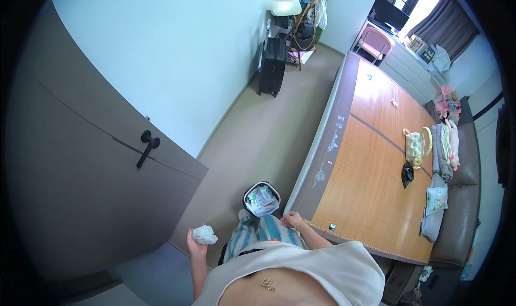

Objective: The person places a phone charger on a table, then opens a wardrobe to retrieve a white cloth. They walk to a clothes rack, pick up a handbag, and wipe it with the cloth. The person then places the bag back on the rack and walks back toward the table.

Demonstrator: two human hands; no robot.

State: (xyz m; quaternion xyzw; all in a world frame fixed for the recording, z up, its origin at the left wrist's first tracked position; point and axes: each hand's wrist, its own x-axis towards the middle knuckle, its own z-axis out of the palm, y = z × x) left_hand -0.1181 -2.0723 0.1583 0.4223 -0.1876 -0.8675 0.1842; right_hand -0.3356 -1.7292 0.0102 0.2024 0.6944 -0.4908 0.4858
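Note:
My left hand [196, 245] is shut around a crumpled white wad [204, 235], tissue or thin cloth, held out beside my left hip. My right hand [292, 219] hangs by the near corner of the bed, its fingers loosely curled. Whether anything small is between those fingers cannot be made out. On the floor just before my feet stands a small waste bin [263, 199] with a pale liner and crumpled white refuse inside. The bed carries a tan sleeping mat [363, 173] with a grey printed border. A small dark object [332, 226] lies at the mat's near edge.
A grey door [100, 177] with a black handle [149, 148] stands at left. Along the wall are a black suitcase [272, 66] and a laden chair [303, 32]. On the bed sit a pale bag [415, 147], a black plastic bag [407, 175] and a pillow [437, 198].

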